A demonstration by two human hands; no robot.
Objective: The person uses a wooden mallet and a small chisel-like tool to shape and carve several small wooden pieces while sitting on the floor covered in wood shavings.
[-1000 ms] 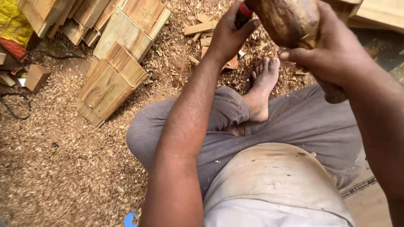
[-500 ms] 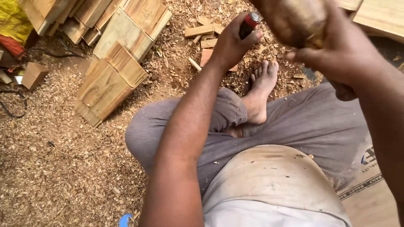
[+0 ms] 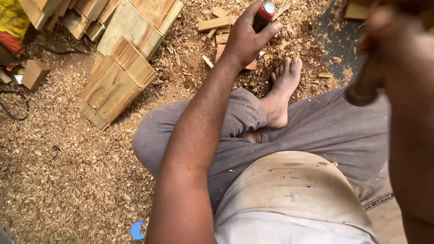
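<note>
I sit cross-legged on a floor covered in wood shavings point(image 3: 58, 180), in grey trousers, with my bare foot point(image 3: 282, 90) resting on my knee. My left hand point(image 3: 246, 43) is stretched forward and shut on a red-handled tool point(image 3: 264, 13) with a pale cap end, held above the foot. My right hand point(image 3: 377, 54) is raised close to the camera at the right edge and is blurred. Its fingers curl around a brown piece of wood point(image 3: 404, 5) that is almost wholly cut off by the top edge.
Stacked pale wooden blocks point(image 3: 117, 81) lie at the upper left, with a small loose block point(image 3: 34, 72) and a black cable point(image 3: 13, 113) beside them. A yellow bag point(image 3: 11, 20) sits in the corner. Short offcuts point(image 3: 217, 22) lie ahead. A blue object point(image 3: 138, 230) peeks out by my arm.
The view has shifted, so both hands sit higher and further right. The brown wood piece in my right hand has gone nearly out of frame. My left hand still grips the red tool.
</note>
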